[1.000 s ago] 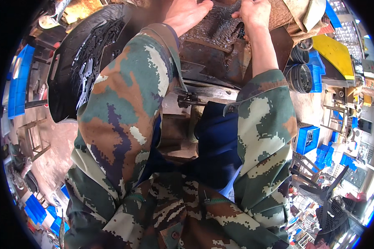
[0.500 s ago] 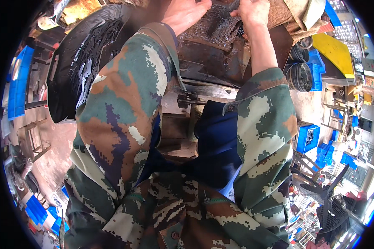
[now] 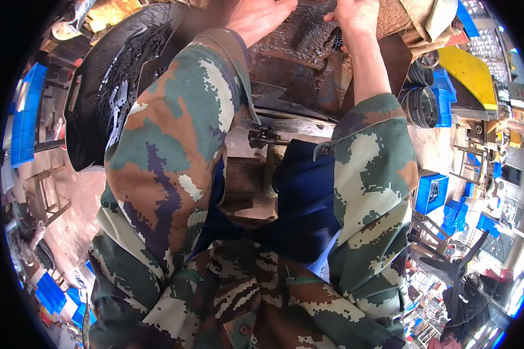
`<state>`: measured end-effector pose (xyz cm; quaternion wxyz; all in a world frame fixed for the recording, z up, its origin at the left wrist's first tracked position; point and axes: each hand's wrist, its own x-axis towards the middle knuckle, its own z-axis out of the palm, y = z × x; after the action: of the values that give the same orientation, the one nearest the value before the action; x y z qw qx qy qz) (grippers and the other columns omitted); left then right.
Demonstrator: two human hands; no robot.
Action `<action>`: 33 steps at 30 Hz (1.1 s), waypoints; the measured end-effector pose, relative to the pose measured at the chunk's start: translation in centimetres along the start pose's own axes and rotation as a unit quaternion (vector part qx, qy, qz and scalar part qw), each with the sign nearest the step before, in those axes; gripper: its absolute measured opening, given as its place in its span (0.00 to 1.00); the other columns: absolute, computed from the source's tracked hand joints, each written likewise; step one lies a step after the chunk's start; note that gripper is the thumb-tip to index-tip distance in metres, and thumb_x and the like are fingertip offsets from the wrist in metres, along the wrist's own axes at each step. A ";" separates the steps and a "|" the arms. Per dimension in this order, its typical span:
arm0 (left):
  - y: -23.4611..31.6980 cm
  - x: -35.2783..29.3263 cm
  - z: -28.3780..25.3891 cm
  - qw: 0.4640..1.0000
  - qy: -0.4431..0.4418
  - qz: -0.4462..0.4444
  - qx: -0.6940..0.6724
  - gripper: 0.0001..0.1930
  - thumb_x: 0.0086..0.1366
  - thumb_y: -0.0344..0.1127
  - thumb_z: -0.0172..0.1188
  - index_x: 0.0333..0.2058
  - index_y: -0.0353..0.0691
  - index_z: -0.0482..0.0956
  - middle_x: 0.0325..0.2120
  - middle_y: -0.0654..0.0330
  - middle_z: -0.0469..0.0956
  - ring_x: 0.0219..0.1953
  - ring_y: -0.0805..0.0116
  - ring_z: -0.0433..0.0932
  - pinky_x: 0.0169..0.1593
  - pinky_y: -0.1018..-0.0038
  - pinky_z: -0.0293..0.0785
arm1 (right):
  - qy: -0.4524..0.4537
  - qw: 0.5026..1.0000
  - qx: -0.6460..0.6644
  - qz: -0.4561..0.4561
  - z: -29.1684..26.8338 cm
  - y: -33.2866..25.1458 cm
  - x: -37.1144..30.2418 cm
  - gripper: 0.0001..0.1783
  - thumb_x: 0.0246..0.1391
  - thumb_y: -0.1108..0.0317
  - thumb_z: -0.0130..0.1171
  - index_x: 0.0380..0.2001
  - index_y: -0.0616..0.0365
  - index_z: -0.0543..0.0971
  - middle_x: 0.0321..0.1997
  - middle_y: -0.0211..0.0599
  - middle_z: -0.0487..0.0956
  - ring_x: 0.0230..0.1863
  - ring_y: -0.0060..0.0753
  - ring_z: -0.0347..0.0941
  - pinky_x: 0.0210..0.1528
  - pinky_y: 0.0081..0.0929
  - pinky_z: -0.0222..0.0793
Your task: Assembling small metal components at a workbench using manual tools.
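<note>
Both hands work at the far edge of the worktop (image 3: 308, 70), a rusty, oily metal surface. The left hand (image 3: 262, 17) lies flat with its fingers spread on a dark, wet-looking metal piece (image 3: 305, 35) with a rough, mesh-like surface. The right hand (image 3: 358, 14) rests on the right part of the same piece, fingers bent over it. Whether it really clamps the piece or only presses on it, I cannot tell, because the fingertips are cut by the upper border of the view.

To do this step well, I think both hands should press evenly and keep the piece flat against the worktop, so that it does not slide on the oily surface. Fingers should stay away from sharp edges.

The piece lies directly under both hands, between them and a little toward the person. At the left, beside the worktop, stands a large black basin (image 3: 110, 81) full of small flat metal parts. A yellow panel (image 3: 466, 70) and blue crates (image 3: 431, 192) are on the right, well apart.
</note>
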<state>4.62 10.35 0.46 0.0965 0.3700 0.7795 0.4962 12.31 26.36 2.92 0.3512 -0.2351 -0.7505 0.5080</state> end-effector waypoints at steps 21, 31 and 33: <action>1.0 -0.7 0.2 1.000 -0.015 0.024 -0.007 0.15 0.65 0.39 0.56 0.39 0.30 0.80 0.34 0.42 0.80 0.40 0.47 0.79 0.43 0.60 0.71 | 0.001 1.000 0.004 -0.002 -0.3 0.0 -0.2 0.13 0.63 0.62 0.60 0.42 0.62 0.75 0.30 0.35 0.80 0.13 0.24 0.68 0.12 0.23 0.65; 0.5 -0.2 0.5 0.999 -0.036 0.000 -0.021 0.16 0.65 0.39 0.56 0.41 0.29 0.79 0.35 0.42 0.80 0.40 0.47 0.79 0.44 0.59 0.71 | 0.002 1.000 -0.005 0.007 -0.2 0.0 -0.4 0.12 0.63 0.62 0.60 0.40 0.61 0.75 0.28 0.34 0.80 0.12 0.24 0.67 0.12 0.23 0.65; 0.7 -0.3 0.5 0.999 -0.035 0.011 -0.020 0.16 0.65 0.39 0.56 0.41 0.29 0.79 0.35 0.41 0.80 0.40 0.47 0.79 0.44 0.59 0.71 | 0.001 1.000 -0.006 0.005 -0.3 -0.1 -0.4 0.12 0.63 0.62 0.60 0.40 0.61 0.75 0.28 0.34 0.80 0.12 0.24 0.67 0.12 0.24 0.65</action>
<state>5.40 10.63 0.75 0.1258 0.3936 0.7614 0.4996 12.83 26.22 3.00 0.3484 -0.2416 -0.7521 0.5046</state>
